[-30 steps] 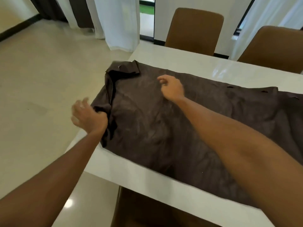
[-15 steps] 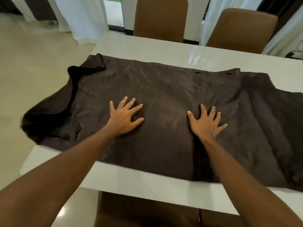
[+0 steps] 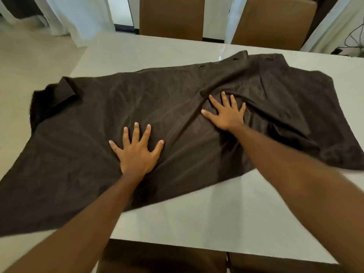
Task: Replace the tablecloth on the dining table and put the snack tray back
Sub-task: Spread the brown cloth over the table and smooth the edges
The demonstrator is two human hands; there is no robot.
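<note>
A dark brown tablecloth (image 3: 173, 99) lies spread and skewed across the white dining table (image 3: 216, 209), its left part hanging past the table's left end. My left hand (image 3: 137, 152) presses flat on the cloth near its middle, fingers spread. Further right and farther back, my right hand (image 3: 226, 113) lies flat with fingers apart, and the fabric is bunched into folds just beyond its fingertips. Neither hand grips anything. No snack tray is in view.
Two brown chairs (image 3: 171, 16) (image 3: 273, 22) stand at the table's far side. Two more chair backs (image 3: 161, 259) sit just below me at the near edge. White curtains (image 3: 78, 18) hang at the back left, and cables (image 3: 354, 42) lie at the far right.
The cloth has been slid and turned leftward, so more of it hangs off the left end and more bare table shows at the front right. My right hand has pushed forward, bunching the fabric.
</note>
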